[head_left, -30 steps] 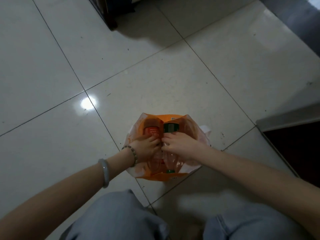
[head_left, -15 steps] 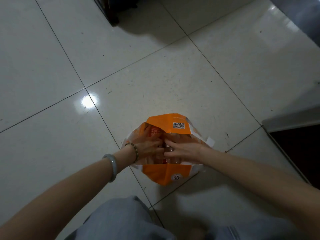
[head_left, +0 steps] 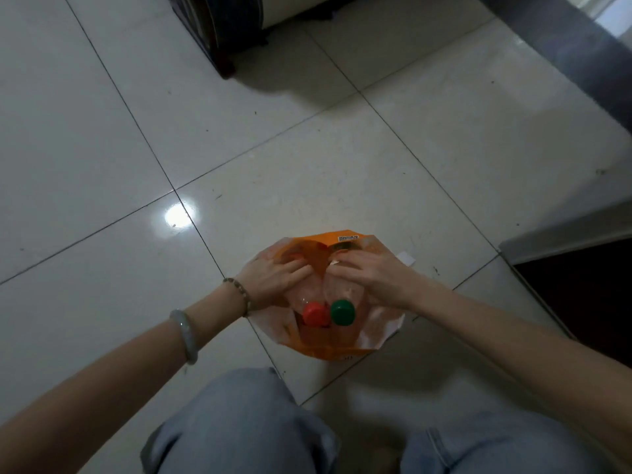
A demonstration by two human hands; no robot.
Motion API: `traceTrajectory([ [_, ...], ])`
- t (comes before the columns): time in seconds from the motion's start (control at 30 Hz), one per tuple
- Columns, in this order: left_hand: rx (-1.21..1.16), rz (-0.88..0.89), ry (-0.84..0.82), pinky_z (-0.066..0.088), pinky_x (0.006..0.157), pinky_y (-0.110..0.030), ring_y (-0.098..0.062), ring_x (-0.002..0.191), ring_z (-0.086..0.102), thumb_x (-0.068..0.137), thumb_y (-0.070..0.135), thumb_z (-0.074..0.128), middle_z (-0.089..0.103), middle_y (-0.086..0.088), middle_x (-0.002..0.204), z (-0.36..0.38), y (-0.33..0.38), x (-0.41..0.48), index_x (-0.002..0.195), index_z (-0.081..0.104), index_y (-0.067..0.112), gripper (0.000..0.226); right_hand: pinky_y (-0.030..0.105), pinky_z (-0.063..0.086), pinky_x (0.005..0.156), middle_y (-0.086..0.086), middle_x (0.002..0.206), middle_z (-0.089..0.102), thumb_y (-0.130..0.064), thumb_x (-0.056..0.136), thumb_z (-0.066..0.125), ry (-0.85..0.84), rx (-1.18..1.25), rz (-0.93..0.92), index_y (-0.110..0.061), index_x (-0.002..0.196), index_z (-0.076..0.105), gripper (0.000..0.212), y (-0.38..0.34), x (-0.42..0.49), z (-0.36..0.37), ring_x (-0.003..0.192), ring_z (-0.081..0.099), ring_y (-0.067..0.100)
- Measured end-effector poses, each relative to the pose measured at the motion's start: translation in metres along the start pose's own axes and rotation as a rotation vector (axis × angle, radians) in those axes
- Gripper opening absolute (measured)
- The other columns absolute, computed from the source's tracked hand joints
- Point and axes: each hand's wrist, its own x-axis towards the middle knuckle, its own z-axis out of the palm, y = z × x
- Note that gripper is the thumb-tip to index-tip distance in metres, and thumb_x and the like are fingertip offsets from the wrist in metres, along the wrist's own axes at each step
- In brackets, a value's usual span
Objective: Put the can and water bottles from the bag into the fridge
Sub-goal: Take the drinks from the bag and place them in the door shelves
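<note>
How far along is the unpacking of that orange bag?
Barely started. Nothing looks put away yet: the orange bag sits on the floor with two bottles inside, one with a red cap, one with a green cap. In hand: the left hand and right hand are spreading the bag's mouth. No can shows. Left: lifting everything out and into the fridge.

Pale tiled floor [head_left: 342, 159]; orange bag [head_left: 342, 350] resting on it.
</note>
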Motion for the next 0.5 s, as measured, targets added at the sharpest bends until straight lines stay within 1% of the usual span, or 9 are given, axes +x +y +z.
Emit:
traceTrajectory([
  [0.03, -0.018, -0.015, 0.023, 0.052, 0.085, -0.043, -0.029, 0.109, 0.059, 0.060, 0.046, 0.075, 0.064, -0.007, 0.114, -0.013, 0.003, -0.002, 0.115, 0.050, 0.014, 0.069, 0.045, 0.048, 0.091, 0.013, 0.118, 0.060, -0.021, 0.072, 0.070, 0.034, 0.077, 0.014, -0.016, 0.122, 0.045, 0.057, -0.005, -0.004, -0.010, 0.108, 0.057, 0.029],
  [0.07, -0.047, -0.022, 0.032, 0.054, 0.079, -0.042, -0.029, 0.106, 0.061, 0.059, 0.044, 0.077, 0.064, -0.008, 0.114, -0.024, 0.006, -0.005, 0.115, 0.050, 0.013, 0.070, 0.043, 0.049, 0.091, 0.015, 0.120, 0.060, -0.021, 0.069, 0.076, 0.074, 0.144, 0.034, -0.014, 0.123, 0.046, 0.062, -0.011, -0.008, -0.020, 0.109, 0.058, 0.029],
  [0.13, -0.166, -0.079, -0.002, 0.059, 0.065, -0.043, -0.032, 0.102, 0.063, 0.060, 0.035, 0.081, 0.061, -0.012, 0.119, -0.055, 0.015, -0.014, 0.121, 0.039, 0.013, 0.078, 0.037, 0.050, 0.089, 0.014, 0.121, 0.060, -0.029, 0.067, 0.081, 0.136, 0.248, 0.095, -0.012, 0.123, 0.049, 0.067, -0.027, -0.020, -0.050, 0.107, 0.059, 0.028],
  [0.17, -0.202, -0.118, -0.032, 0.059, 0.063, -0.043, -0.033, 0.102, 0.062, 0.062, 0.032, 0.082, 0.058, -0.014, 0.123, -0.076, 0.020, -0.019, 0.125, 0.034, 0.014, 0.081, 0.035, 0.051, 0.086, 0.014, 0.119, 0.061, -0.034, 0.067, 0.080, 0.168, 0.292, 0.120, -0.011, 0.122, 0.050, 0.067, -0.037, -0.024, -0.070, 0.104, 0.060, 0.027],
  [0.23, -0.236, -0.189, -0.067, 0.058, 0.069, -0.043, -0.034, 0.100, 0.061, 0.066, 0.031, 0.080, 0.054, -0.014, 0.127, -0.121, 0.030, -0.028, 0.131, 0.035, 0.014, 0.081, 0.033, 0.053, 0.080, 0.011, 0.111, 0.064, -0.039, 0.070, 0.075, 0.216, 0.398, 0.178, -0.009, 0.118, 0.054, 0.061, -0.056, -0.031, -0.114, 0.096, 0.061, 0.024],
  [0.27, -0.255, -0.225, -0.076, 0.057, 0.074, -0.042, -0.033, 0.101, 0.061, 0.069, 0.032, 0.078, 0.053, -0.013, 0.128, -0.146, 0.037, -0.032, 0.133, 0.036, 0.013, 0.079, 0.033, 0.054, 0.078, 0.009, 0.108, 0.064, -0.038, 0.071, 0.076, 0.229, 0.427, 0.212, -0.008, 0.116, 0.055, 0.058, -0.067, -0.036, -0.138, 0.092, 0.061, 0.022],
  [0.33, -0.282, -0.274, -0.077, 0.053, 0.082, -0.039, -0.031, 0.104, 0.059, 0.073, 0.034, 0.074, 0.052, -0.011, 0.130, -0.201, 0.051, -0.041, 0.134, 0.036, 0.014, 0.075, 0.034, 0.055, 0.076, 0.010, 0.106, 0.065, -0.031, 0.068, 0.080, 0.232, 0.436, 0.288, -0.008, 0.115, 0.055, 0.058, -0.090, -0.046, -0.190, 0.088, 0.063, 0.023],
  [0.4, -0.315, -0.291, -0.077, 0.050, 0.085, -0.037, -0.030, 0.105, 0.058, 0.075, 0.033, 0.073, 0.051, -0.010, 0.131, -0.259, 0.067, -0.051, 0.134, 0.035, 0.015, 0.072, 0.033, 0.053, 0.076, 0.011, 0.106, 0.066, -0.028, 0.066, 0.082, 0.259, 0.451, 0.358, -0.007, 0.115, 0.055, 0.060, -0.114, -0.057, -0.246, 0.088, 0.064, 0.024],
  [0.5, -0.402, -0.317, -0.063, 0.048, 0.086, -0.034, -0.029, 0.103, 0.059, 0.075, 0.031, 0.073, 0.055, -0.010, 0.127, -0.344, 0.091, -0.070, 0.132, 0.036, 0.014, 0.070, 0.028, 0.048, 0.076, 0.007, 0.106, 0.065, -0.029, 0.068, 0.080, 0.241, 0.484, 0.458, -0.011, 0.114, 0.053, 0.057, -0.151, -0.073, -0.330, 0.084, 0.056, 0.014],
])
